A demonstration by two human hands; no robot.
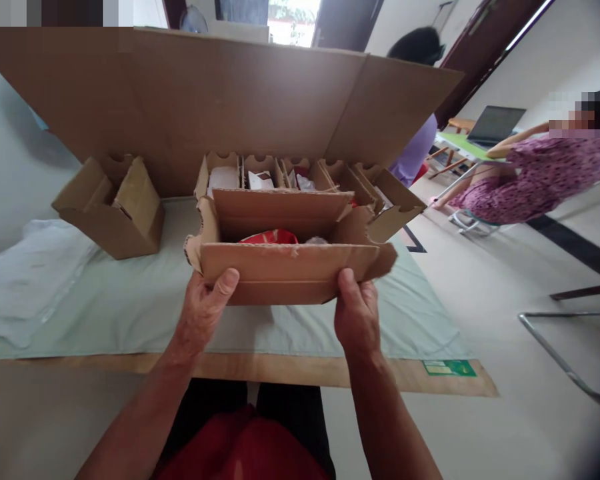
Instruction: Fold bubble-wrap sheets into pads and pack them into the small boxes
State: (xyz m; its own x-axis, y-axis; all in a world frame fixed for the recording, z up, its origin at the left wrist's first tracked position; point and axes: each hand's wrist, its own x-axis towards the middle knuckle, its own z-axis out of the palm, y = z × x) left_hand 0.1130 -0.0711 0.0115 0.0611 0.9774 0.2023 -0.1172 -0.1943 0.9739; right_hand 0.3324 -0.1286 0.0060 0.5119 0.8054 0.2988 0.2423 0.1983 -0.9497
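Observation:
My left hand [206,307] and my right hand [356,313] both grip the near wall of a small brown cardboard box [285,270], thumbs on top of its front flap. The box is open at the top, and something red [270,237] and a pale object lie inside it. It sits on a pale green cloth [130,313] over a wooden table. Just behind it stands a row of similar cardboard boxes [280,175] with white and red contents.
A large flat cardboard sheet [205,100] stands upright behind the boxes. An open, empty-looking cardboard box [113,207] sits at the left, with folded pale plastic [30,280] near it. At the right, other people sit beside a laptop [495,125]; metal chair legs [565,360] lie close.

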